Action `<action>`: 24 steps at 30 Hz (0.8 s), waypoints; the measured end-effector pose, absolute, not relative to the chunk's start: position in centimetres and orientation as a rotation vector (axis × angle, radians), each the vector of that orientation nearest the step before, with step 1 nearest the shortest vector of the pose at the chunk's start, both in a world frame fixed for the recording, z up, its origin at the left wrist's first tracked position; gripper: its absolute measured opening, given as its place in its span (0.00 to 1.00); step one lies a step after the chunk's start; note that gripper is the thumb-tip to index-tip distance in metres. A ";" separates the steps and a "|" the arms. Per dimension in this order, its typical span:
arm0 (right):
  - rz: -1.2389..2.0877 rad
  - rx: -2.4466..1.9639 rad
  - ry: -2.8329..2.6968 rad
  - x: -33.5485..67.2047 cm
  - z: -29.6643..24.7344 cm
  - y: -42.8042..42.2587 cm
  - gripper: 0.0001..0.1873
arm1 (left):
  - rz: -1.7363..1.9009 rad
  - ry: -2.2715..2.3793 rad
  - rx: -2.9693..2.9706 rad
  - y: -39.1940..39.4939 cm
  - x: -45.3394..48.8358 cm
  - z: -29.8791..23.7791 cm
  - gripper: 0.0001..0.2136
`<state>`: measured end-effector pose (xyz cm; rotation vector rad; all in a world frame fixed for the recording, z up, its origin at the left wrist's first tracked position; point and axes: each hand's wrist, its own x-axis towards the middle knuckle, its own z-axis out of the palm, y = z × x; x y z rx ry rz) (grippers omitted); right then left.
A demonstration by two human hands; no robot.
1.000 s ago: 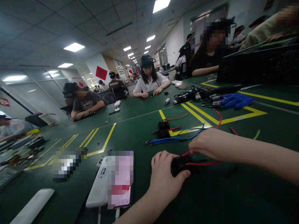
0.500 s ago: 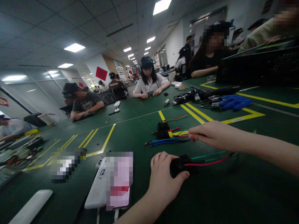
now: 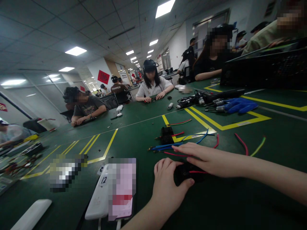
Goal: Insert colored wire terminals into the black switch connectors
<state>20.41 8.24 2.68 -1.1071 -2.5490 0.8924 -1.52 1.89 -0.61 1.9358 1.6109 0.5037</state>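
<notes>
My left hand (image 3: 167, 182) curls around a small black block (image 3: 182, 174) on the green table, thumb on the near side. A red wire (image 3: 198, 172) comes out of the block towards my right hand (image 3: 203, 159). That hand stretches over the block's far side, fingers extended and nothing visibly gripped. Just beyond its fingertips lie blue wires (image 3: 165, 146) with dark ends. Two more black blocks (image 3: 167, 135) with red wires sit behind them. Ends of a red wire (image 3: 242, 143) and a yellow-green wire (image 3: 258, 146) stick out beyond my right wrist.
Left of my hands lie a phone (image 3: 123, 188) and a white power bank (image 3: 99, 191), both with cables. At the back right are a blue glove (image 3: 241, 105), tools (image 3: 216, 107) and a large black case (image 3: 259, 72). Co-workers sit around the table (image 3: 134, 127).
My right hand has let go of the wires it pinched, opened, and moved down and towards me over the block. My left hand stays on the block.
</notes>
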 end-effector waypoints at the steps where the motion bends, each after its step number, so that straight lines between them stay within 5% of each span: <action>1: 0.907 -1.078 -2.535 20.4 2.7 8.1 0.39 | 0.511 1.610 1.936 1.9 -1.5 -0.6 0.18; 13: 0.791 -1.140 -2.641 21.7 2.4 9.6 0.26 | 0.490 1.617 1.929 1.9 -1.3 -0.3 0.18; 24: 0.790 -1.120 -2.686 21.7 3.8 8.8 0.30 | 0.504 1.580 1.963 1.8 -1.4 -0.5 0.18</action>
